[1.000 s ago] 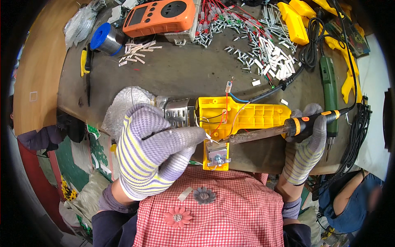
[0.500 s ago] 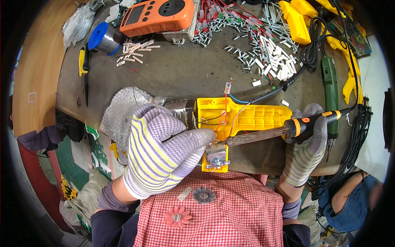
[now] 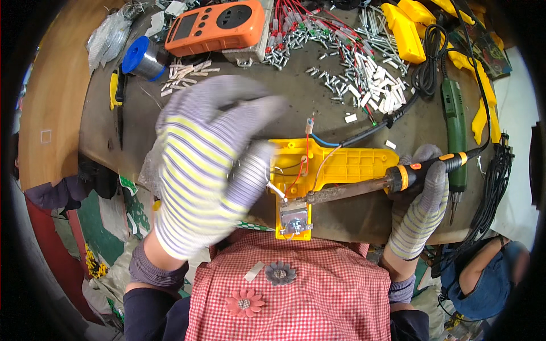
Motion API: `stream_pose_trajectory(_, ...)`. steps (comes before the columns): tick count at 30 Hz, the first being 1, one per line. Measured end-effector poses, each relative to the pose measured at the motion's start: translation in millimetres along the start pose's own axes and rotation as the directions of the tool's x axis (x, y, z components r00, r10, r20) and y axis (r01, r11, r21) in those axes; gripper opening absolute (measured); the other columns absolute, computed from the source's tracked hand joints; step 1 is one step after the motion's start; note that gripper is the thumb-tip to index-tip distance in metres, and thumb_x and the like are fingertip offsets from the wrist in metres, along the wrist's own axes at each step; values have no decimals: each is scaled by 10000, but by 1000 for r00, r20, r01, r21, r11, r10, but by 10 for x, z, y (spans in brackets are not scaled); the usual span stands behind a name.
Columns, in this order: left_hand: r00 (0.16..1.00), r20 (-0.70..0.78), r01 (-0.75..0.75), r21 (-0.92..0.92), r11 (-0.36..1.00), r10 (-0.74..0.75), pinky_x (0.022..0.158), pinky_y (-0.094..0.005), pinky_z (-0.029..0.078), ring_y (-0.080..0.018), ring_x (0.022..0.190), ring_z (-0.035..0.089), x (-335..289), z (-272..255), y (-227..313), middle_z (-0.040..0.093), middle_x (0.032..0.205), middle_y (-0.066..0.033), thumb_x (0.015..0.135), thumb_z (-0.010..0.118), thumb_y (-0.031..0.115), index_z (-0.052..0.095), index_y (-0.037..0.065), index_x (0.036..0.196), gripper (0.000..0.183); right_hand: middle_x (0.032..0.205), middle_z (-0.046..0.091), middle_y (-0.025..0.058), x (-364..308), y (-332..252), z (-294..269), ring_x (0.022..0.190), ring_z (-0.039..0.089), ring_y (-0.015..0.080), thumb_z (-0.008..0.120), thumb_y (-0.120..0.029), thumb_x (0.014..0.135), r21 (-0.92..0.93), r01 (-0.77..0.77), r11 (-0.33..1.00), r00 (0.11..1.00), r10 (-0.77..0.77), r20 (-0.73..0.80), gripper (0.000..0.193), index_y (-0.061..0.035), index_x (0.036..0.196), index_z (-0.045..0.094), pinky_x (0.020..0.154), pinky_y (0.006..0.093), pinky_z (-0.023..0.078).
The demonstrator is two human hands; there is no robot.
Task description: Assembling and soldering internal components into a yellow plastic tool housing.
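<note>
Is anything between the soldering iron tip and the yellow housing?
Nothing visible: the soldering iron in the right hand already reaches the yellow housing. The left hand hovers beside it.

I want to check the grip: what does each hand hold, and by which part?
The right hand holds the soldering iron by its black and orange handle. The left hand is by the yellow housing; whether it grips anything cannot be told.

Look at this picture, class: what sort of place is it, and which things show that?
Probably an electrical repair or assembly workbench: a soldering iron touches an opened yellow tool housing, an orange multimeter lies behind, with a solder spool and scattered wire pieces.
</note>
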State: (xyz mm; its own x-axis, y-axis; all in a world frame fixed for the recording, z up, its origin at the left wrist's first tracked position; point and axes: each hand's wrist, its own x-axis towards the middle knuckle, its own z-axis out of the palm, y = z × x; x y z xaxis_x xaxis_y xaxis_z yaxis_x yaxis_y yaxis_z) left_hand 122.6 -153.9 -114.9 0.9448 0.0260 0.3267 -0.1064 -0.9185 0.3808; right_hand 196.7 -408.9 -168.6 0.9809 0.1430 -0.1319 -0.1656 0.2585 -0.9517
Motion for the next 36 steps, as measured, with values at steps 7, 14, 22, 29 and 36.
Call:
stream_pose_trajectory(7,996,87,14,-188,982,3,942,-363,510,-187,889,707,24,150,183,746,931,-52,854,679,114,724,71,1142,295,963,582,53,-46,41,-156,863,622,151,677,-394,947,-60,-50,997,996,45,-77,419,-34,1131,569,711,284,548)
stream_pose_trajectory(14,990,93,139,-409,902,-110,1156,-502,334,-172,856,720,-97,74,138,772,973,-59,843,675,110,761,99,1044,219,992,571,49,-12,53,-92,854,620,159,683,-389,943,-41,59,997,994,-63,-91,414,-35,1123,566,740,291,537)
stream_pose_trajectory(22,987,90,159,-432,888,-133,1138,-495,359,-189,982,715,-143,113,202,767,962,-46,714,783,25,778,108,934,235,898,590,47,-16,50,-64,806,625,147,697,-418,924,-29,34,999,993,-37,-110,431,-46,1098,565,707,269,531)
stream_pose_trajectory(29,987,119,149,-379,913,-111,1123,-475,370,-187,1030,701,-170,118,194,758,1029,-45,739,794,50,761,87,963,229,858,621,71,-31,37,-9,715,625,139,693,-423,926,-8,44,999,992,-44,-115,418,-55,1081,569,579,225,497)
stream_pose_trajectory(36,992,90,113,-371,922,-85,1075,-452,404,-174,963,697,-198,141,176,760,966,-28,754,777,39,736,57,1082,331,854,626,75,-22,45,-37,727,625,147,702,-415,919,16,58,998,993,-56,-103,406,-60,1067,570,589,235,492)
